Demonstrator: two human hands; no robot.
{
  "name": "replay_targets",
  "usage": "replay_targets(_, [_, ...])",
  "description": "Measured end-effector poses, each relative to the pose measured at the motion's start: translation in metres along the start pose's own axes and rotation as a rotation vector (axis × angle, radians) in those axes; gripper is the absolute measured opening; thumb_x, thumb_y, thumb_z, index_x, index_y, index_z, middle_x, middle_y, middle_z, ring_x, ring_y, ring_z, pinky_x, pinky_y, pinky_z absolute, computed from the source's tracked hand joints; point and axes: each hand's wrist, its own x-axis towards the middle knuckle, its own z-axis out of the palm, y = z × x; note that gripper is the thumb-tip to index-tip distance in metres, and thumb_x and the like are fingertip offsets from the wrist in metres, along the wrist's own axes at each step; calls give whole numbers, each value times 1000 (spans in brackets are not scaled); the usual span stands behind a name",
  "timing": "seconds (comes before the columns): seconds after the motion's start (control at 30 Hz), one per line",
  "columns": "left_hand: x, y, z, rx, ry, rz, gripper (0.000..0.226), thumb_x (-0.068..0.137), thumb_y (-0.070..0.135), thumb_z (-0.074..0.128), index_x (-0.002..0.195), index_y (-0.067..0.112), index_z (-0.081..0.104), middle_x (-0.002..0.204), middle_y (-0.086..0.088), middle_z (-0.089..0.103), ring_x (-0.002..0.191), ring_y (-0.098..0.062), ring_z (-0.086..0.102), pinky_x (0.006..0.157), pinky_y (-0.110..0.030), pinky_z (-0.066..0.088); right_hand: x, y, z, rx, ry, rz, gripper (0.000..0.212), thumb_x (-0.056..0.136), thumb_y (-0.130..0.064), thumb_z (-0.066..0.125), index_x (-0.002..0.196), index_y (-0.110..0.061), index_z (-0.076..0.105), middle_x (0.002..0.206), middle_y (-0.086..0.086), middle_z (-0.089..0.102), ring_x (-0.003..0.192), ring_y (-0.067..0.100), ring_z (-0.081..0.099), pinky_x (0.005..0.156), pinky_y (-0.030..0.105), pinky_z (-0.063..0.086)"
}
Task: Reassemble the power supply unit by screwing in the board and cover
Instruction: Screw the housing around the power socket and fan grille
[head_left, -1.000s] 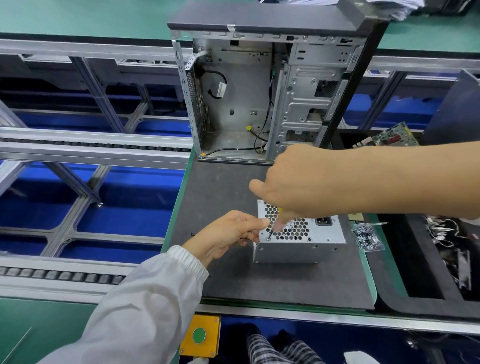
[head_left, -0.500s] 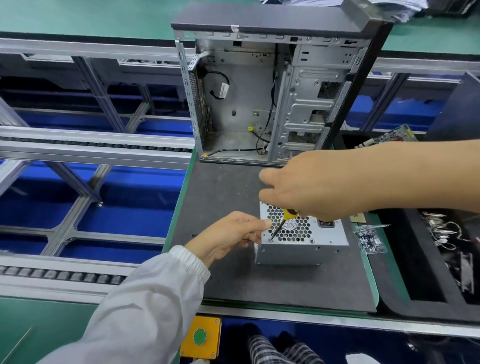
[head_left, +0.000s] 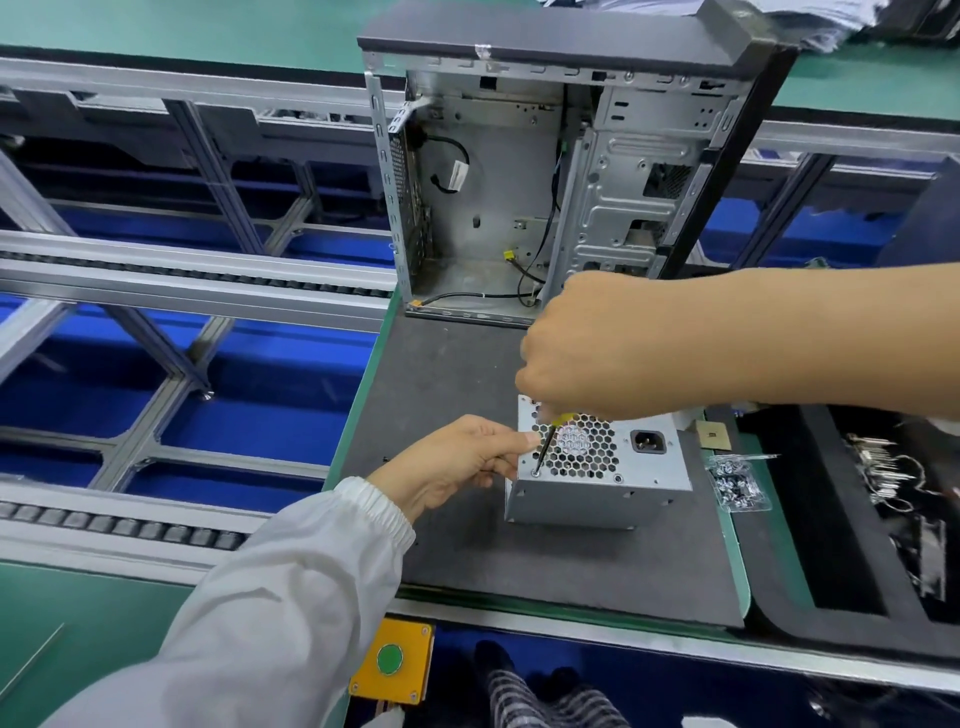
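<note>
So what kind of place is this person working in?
Probably an electronics assembly or repair line: roller conveyor rails, an open computer case on an anti-static mat, and a power supply unit being screwed together.

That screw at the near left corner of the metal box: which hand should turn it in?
Right. The right hand grips the screwdriver, whose tip sits on that corner screw. The left hand is busy holding the power supply unit by its left edge.
</note>
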Motion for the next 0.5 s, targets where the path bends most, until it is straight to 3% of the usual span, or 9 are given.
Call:
replay_targets(0.07, [-1,0,0,7,-2,7,49,95,26,62,46,26,61,50,13,54,46,2,49,56,-22,32,2,-3,-1,-24,-2,22,30,101,-39,37,82,-17,43,57,0,25,56,23,43,52,28,34])
replay_targets(0.17, [-2,2,-1,32,-15,12,48,95,27,62,47,28,65,52,14,57,48,3,49,58,-23,33,2,-1,4,105,-97,77,48,90,-61,42,96,-13,41,63,0,37,48,14,28,44,28,25])
replay_targets(0.2, [-3,2,-1,39,-14,10,47,95,29,62,48,28,66,52,14,58,48,3,50,59,-23,33,1,1,6,161,-142,75,52,86,-61,51,102,-13,40,73,0,44,50,12,27,43,28,22])
replay_targets(0.27, [-3,2,-2,51,-9,10,49,94,33,63,46,29,66,52,15,58,49,3,51,60,-23,34,1,5,7,202,-192,47,40,87,-42,60,110,-15,41,94,3,45,54,12,30,44,28,24])
replay_targets(0.33, [-2,2,-2,63,-14,11,49,94,34,63,45,30,66,53,16,58,52,3,51,60,-22,35,2,6,7,151,-163,57,21,90,-35,56,93,-18,44,89,1,42,56,15,38,46,28,27])
replay_targets(0.4, [-2,3,-2,65,-16,9,49,94,34,63,45,30,67,54,15,60,54,1,52,60,-23,35,3,4,4,73,-134,80,38,94,-38,51,68,-20,30,71,-2,37,60,20,45,49,28,29])
replay_targets(0.43, [-3,3,-2,67,-15,9,48,94,34,63,46,29,67,55,15,60,55,0,52,60,-23,35,5,3,5,44,-119,79,45,96,-38,48,63,-21,23,64,-3,33,57,21,45,48,27,29])
replay_targets(0.5, [-2,3,-3,67,-14,14,45,93,34,64,49,28,68,58,12,62,58,-3,52,60,-23,35,6,0,7,49,-113,80,42,99,-37,42,65,-20,25,57,-4,28,47,16,33,43,24,23])
